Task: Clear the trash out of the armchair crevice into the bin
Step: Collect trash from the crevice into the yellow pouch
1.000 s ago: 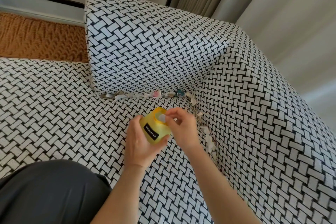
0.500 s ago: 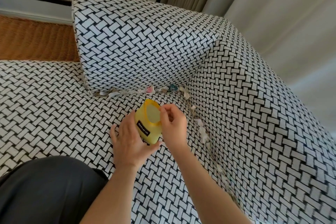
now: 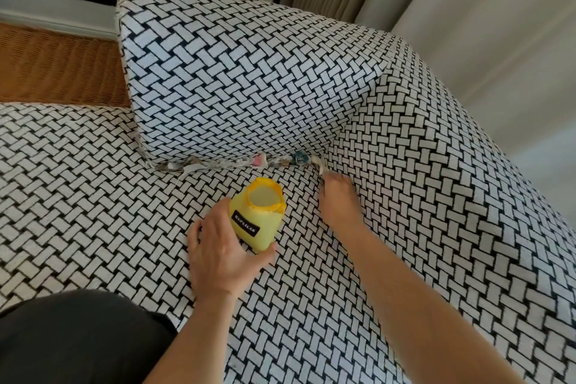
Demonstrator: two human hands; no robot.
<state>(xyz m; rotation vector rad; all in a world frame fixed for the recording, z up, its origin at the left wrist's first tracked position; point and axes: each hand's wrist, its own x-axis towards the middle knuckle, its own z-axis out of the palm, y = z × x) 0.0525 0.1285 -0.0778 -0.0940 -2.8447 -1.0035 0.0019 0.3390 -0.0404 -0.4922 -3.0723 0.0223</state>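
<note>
We cannot tell whether our blurred right hand (image 3: 336, 203) grips anything; the pale, coloured crevice scraps (image 3: 258, 161) are too small to identify.

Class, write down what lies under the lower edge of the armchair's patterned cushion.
Trash scraps poke out along the crevice, among them a pink piece and a blue-green piece. How far they run beneath the cushion is covered.
</note>
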